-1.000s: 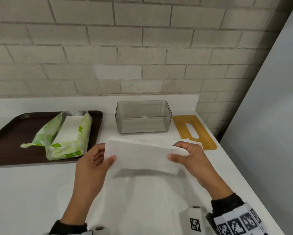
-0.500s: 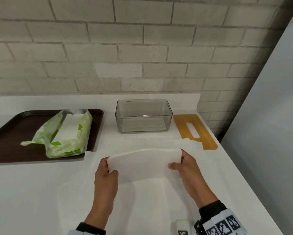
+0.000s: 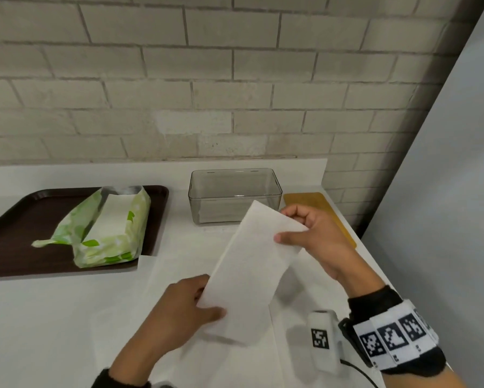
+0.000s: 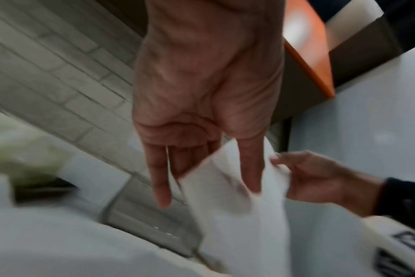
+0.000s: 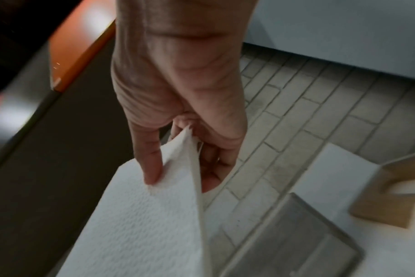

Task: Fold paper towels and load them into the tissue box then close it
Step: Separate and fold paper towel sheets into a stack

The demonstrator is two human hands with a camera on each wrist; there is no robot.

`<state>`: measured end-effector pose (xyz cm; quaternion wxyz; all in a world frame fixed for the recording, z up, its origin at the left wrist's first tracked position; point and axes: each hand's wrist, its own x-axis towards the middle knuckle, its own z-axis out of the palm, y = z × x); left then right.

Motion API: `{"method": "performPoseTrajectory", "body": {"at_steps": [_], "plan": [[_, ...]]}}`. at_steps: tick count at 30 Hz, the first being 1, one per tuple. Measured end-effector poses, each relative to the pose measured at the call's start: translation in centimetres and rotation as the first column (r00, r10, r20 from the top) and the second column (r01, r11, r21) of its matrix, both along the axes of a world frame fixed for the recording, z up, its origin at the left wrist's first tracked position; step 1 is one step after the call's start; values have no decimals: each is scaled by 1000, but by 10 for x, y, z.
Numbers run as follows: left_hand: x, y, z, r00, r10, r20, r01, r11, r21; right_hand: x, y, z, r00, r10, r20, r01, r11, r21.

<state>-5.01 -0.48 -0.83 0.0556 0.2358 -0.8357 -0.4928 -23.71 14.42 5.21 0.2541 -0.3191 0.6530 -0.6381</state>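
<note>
A folded white paper towel (image 3: pixel 252 270) hangs tilted above the counter, held by both hands. My left hand (image 3: pixel 185 309) pinches its near lower end, thumb on top. My right hand (image 3: pixel 311 239) pinches its far upper end; the right wrist view shows thumb and fingers closed on the towel (image 5: pixel 140 215). In the left wrist view the towel (image 4: pixel 237 196) runs between my left fingers. The clear tissue box (image 3: pixel 234 196) stands open behind the towel, with folded towels lying in its bottom. Its wooden slotted lid (image 3: pixel 313 203) lies flat to the right, partly hidden by my right hand.
A dark brown tray (image 3: pixel 17 233) at the left holds an opened green-and-white pack of paper towels (image 3: pixel 106 225). More unfolded towel sheets (image 3: pixel 179 259) lie spread on the white counter under my hands. A brick wall stands behind; a grey panel bounds the right.
The towel, held level across the front before, has swung to a diagonal: my right hand went up and away toward the box, my left hand came down toward me.
</note>
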Motion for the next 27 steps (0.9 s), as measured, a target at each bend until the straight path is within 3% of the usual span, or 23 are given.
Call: {"method": "performPoseTrajectory", "body": {"at_steps": [2, 5, 8, 11, 14, 20, 25, 27], "plan": [[-12, 16, 14, 979, 68, -191, -77, 996, -38, 9, -8, 13, 1000, 24, -9, -24, 997, -79], [-29, 32, 25, 851, 284, -442, -246, 959, 143, 28, -21, 8, 996, -32, 89, 49, 978, -202], [-37, 37, 21, 765, 424, -485, -339, 905, 256, 51, -29, -15, 974, -56, 217, 98, 978, -184], [-38, 38, 22, 708, 484, -514, -384, 875, 295, 62, -32, -23, 984, -154, 88, 165, 978, -131], [-39, 41, 27, 659, 512, -551, -395, 859, 325, 65, -34, -20, 975, -216, -53, 201, 958, -204], [-41, 55, 16, 706, 511, -490, -381, 857, 346, 74, -38, -41, 960, -253, -118, 241, 964, -112], [-41, 53, 18, 721, 459, -519, -321, 885, 336, 72, -34, -42, 951, -289, -112, 261, 942, -213], [-42, 50, 12, 747, 465, -476, -329, 880, 343, 70, -35, -47, 957, -261, -129, 248, 963, -108]]}}
